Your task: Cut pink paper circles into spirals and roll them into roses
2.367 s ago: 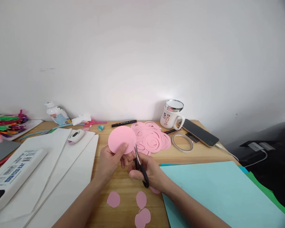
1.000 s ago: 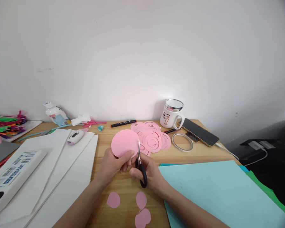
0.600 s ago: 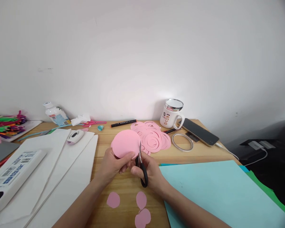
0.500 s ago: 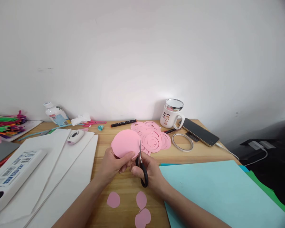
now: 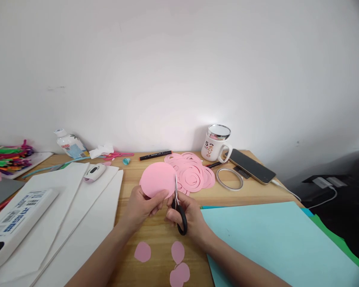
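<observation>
My left hand (image 5: pixel 145 205) pinches the lower edge of a round pink paper disc (image 5: pixel 158 179), thumb on top. Black-handled scissors (image 5: pixel 182 217) are in my right hand (image 5: pixel 190 217), fingers through the loops. Their blades point upward at the disc's right edge. Behind the blades lies a heap of pink paper rings and spirals (image 5: pixel 191 175). On the wood below my hands rest several small pink petal-shaped cutouts (image 5: pixel 143 252), some of them overlapping.
White paper sheets (image 5: pixel 86 223) with a white box (image 5: pixel 20 227) lie left; light blue paper (image 5: pixel 275 239) lies right. Along the back are a marker (image 5: pixel 155 155), a mug (image 5: pixel 215 145), a tape-like ring (image 5: pixel 230 179), a phone (image 5: pixel 253 165), pink scissors (image 5: pixel 119 155) and a bottle (image 5: pixel 71 144).
The scissor blades have come closer together at the disc's right edge. My hands and the disc have barely shifted.
</observation>
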